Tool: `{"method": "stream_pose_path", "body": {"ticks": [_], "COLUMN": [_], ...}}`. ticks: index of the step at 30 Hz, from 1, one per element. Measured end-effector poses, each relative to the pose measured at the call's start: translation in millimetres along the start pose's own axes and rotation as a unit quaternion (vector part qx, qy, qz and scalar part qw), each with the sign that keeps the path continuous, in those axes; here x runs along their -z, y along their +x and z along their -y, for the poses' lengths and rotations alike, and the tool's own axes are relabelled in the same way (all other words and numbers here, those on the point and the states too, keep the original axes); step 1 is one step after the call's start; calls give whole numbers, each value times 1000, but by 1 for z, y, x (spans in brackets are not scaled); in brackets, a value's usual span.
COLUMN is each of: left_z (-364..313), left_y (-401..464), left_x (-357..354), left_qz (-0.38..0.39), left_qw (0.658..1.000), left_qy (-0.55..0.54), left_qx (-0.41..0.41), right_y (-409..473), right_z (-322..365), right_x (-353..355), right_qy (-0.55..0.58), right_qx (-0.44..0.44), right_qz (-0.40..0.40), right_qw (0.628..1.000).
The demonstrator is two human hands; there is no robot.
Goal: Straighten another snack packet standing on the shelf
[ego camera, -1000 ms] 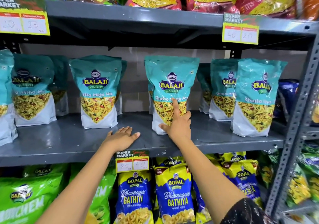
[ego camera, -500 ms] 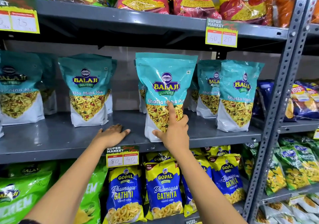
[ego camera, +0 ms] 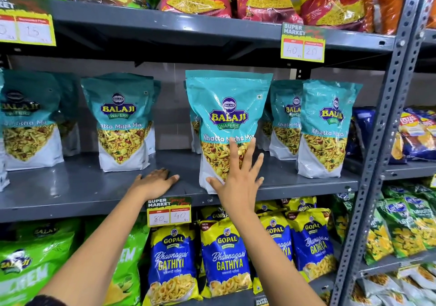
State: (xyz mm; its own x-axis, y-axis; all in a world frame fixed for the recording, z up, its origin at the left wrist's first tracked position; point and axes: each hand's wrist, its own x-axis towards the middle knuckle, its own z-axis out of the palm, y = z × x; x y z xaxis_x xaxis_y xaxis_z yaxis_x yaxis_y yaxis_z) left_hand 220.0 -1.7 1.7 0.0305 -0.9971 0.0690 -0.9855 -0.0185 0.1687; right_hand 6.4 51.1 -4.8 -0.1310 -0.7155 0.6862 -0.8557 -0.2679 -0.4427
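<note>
Grey metal shop shelving fills the view, with a perforated upright post (ego camera: 387, 126) down its right side. On the middle shelf (ego camera: 70, 192) the right hand (ego camera: 238, 178) lies with fingers straight and spread against the lower front of a teal Balaji pouch (ego camera: 227, 107), thumb at the pouch's bottom left corner; it presses the face and grips nothing. This pouch stands upright at the shelf's front edge, forward of the others in its row. The left hand (ego camera: 154, 183) rests flat, palm down, fingers together, on bare shelf just beside the pouch's left, right at the front edge above a price tag (ego camera: 168, 213) marked 80 and 40.

Open room lies mostly to the left of the hands: a broad strip of bare shelf runs along the front edge toward the left end, and a gap separates the touched pouch from the next teal pouch (ego camera: 121, 121) on its left. To the right, the room is tighter, with two more teal pouches (ego camera: 326, 126) standing close to the post.

Counting front-row teal pouches on this shelf: five plainly seen, plus a sliver of another at the far left edge; others stand behind them, too hidden to count. Below, four blue-and-yellow Gopal bags (ego camera: 225, 256) show their fronts, with green bags (ego camera: 28, 265) on their left. On the top shelf, three red-and-yellow bags (ego camera: 195, 1) lie side by side.
</note>
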Motion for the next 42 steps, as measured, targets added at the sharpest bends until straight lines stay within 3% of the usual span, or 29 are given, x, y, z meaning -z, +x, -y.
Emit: {"method": "stream_pose_path", "body": {"ticks": [9,42], "left_z": [2,3], "left_y": [4,6], "left_x": [-3,-4], "left_qz": [-2,3], "left_qw": [1000,1000], "left_qy": [-4,6], "left_qx": [-1,3], "right_y": [4,23], "right_z": [-9,-8], "right_x": [-17,-38], "right_qy": [-55,-49], "right_qx": [89,62], "right_qz": [-51,-63], "right_qw": [993,995]}}
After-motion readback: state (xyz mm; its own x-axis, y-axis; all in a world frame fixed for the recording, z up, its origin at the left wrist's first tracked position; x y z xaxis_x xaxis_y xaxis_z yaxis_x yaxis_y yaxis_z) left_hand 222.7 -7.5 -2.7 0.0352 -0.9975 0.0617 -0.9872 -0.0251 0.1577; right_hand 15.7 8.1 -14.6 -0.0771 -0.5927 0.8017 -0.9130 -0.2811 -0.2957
